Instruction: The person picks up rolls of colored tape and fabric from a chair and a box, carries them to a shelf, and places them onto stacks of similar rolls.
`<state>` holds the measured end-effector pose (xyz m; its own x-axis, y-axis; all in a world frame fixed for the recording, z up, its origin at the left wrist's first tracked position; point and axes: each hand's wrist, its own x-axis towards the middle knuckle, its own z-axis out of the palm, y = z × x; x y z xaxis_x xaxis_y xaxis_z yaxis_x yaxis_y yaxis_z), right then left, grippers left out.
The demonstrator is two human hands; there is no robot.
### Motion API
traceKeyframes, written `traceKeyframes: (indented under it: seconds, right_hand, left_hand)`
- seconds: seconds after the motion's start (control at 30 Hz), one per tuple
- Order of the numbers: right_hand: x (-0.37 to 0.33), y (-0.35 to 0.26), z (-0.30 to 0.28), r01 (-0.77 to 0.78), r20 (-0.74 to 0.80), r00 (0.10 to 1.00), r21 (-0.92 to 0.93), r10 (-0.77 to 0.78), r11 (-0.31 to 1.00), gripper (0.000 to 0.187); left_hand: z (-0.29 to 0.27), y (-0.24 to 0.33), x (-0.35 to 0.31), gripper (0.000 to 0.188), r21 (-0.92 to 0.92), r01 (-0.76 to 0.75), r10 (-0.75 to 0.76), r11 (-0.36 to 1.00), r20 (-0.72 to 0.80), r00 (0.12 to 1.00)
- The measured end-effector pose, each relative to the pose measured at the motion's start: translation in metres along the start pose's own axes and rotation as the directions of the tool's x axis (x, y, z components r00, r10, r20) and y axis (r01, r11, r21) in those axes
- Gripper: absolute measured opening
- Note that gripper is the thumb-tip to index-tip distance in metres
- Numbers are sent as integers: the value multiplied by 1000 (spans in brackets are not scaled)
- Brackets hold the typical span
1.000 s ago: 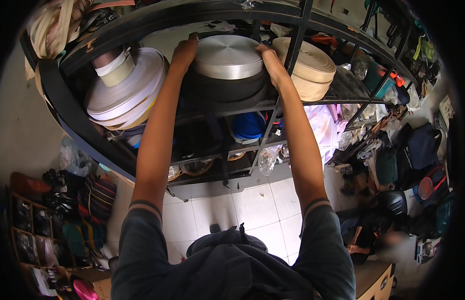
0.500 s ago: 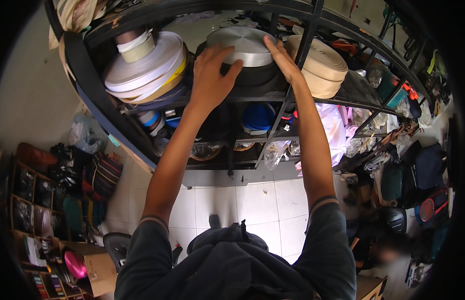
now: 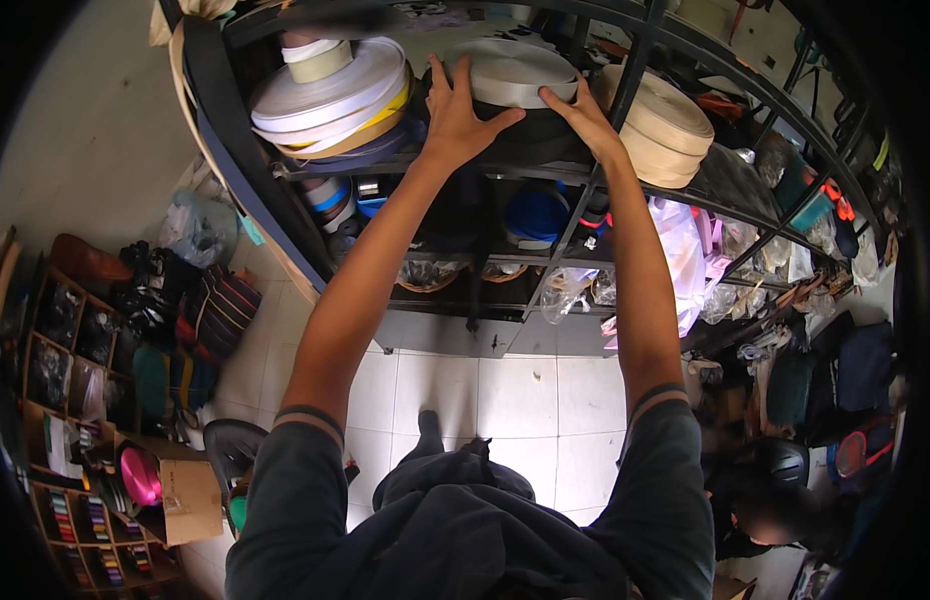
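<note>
On the shelf, a pale grey roll of webbing [image 3: 515, 68] lies flat on top of darker black rolls [image 3: 545, 135]. My left hand [image 3: 461, 118] is at its left side with fingers spread, fingertips against the edge and the thumb stretched across in front, below the grey band. At the front right, my right hand [image 3: 589, 118] has its thumb on the band and its fingers around the right edge; the far fingers are partly hidden. To the left stands a stack of white webbing rolls [image 3: 330, 90], and to the right are beige rolls [image 3: 657, 125].
The black shelf frame [image 3: 625, 90] has an upright beside my right hand. A blue roll [image 3: 537, 215] and plastic bags [image 3: 675, 240] occupy the lower shelf. Thread racks [image 3: 100, 540] and a cardboard box [image 3: 192, 500] stand at lower left. Another person [image 3: 765, 515] is at lower right.
The view has shifted, so the shelf appears further right. My right thumb has come onto the front of the grey roll; my left fingers have moved from its top to its left edge.
</note>
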<state>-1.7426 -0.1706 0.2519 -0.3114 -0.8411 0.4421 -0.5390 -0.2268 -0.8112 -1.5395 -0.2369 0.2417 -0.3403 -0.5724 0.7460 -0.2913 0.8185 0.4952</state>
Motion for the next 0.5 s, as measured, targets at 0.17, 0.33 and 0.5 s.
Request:
traceKeyframes:
  seconds: [0.17, 0.33, 0.5]
  right_hand:
    - [-25, 12, 24, 90, -306, 945, -90, -114, 992, 95]
    - [-88, 7, 84, 278, -447, 829, -190, -334, 942, 65]
    - [-188, -17, 163, 312, -349, 900, 101, -261, 945, 54]
  left_hand:
    - [-31, -15, -52, 71, -94, -143, 133, 985, -112, 985]
    - [-87, -49, -159, 52, 15, -46, 46, 999, -39, 998]
    - [-149, -64, -286, 40, 77, 247, -246, 966, -13, 969]
